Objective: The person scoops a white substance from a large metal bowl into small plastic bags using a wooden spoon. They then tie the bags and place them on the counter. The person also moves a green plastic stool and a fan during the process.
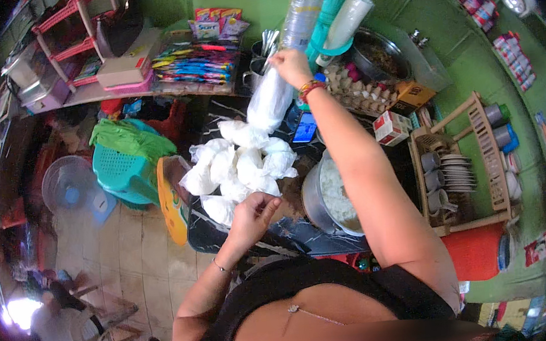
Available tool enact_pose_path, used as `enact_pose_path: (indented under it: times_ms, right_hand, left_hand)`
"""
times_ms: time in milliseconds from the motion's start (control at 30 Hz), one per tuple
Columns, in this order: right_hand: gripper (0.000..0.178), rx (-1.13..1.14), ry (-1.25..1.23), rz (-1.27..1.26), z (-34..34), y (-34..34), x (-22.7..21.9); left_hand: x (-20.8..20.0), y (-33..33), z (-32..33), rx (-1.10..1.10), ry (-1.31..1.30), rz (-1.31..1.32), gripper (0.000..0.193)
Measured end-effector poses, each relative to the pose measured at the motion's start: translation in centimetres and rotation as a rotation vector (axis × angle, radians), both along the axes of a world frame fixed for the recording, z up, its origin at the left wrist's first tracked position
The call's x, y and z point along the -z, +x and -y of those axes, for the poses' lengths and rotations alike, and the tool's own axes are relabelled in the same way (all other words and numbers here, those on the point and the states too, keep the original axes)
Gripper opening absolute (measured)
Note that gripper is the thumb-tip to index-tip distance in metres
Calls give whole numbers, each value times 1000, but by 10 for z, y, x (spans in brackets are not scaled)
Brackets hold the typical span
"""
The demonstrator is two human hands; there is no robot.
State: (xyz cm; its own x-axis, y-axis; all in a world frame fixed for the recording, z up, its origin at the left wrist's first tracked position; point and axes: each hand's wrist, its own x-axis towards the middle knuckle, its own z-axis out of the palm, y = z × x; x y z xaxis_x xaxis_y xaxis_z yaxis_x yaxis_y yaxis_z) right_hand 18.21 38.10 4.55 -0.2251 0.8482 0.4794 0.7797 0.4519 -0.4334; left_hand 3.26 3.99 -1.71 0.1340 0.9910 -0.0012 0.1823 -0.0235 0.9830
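Note:
My right hand point(293, 68) reaches to the back of the dark table, its fingers pinched on the top of a translucent plastic bag point(271, 103). My left hand point(253, 220) is loosely curled at the near side of a pile of knotted plastic bags point(223, 168) filled with something white; nothing shows between its fingers. Between my arms stands a large metal pot point(315, 196) holding white food that looks like cooked rice point(336, 187). My right forearm hides part of the pot's right side.
A phone point(305, 128) lies beyond the pot. Behind it are egg trays point(354, 90), a dark basin point(377, 55) and plastic-wrapped cup stacks point(303, 19). A wooden dish rack point(460, 172) with plates stands at right. Teal stools point(124, 165) and an orange chair point(172, 200) flank the table's left.

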Motion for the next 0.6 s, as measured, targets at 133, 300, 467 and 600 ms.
enact_pose_path:
  times_ms: [133, 300, 467, 600]
  right_hand:
    - [31, -141, 131, -239, 27, -16, -59]
    - [33, -222, 371, -276, 46, -19, -71]
    - [35, -38, 303, 146, 9, -5, -14]
    - [23, -6, -58, 85, -4, 5, -3]
  left_hand:
    - [47, -13, 22, -181, -104, 128, 23]
    - [28, 0, 17, -204, -174, 172, 24]
    - [17, 42, 14, -11, -7, 39, 27]
    - [15, 47, 34, -16, -168, 59, 23]
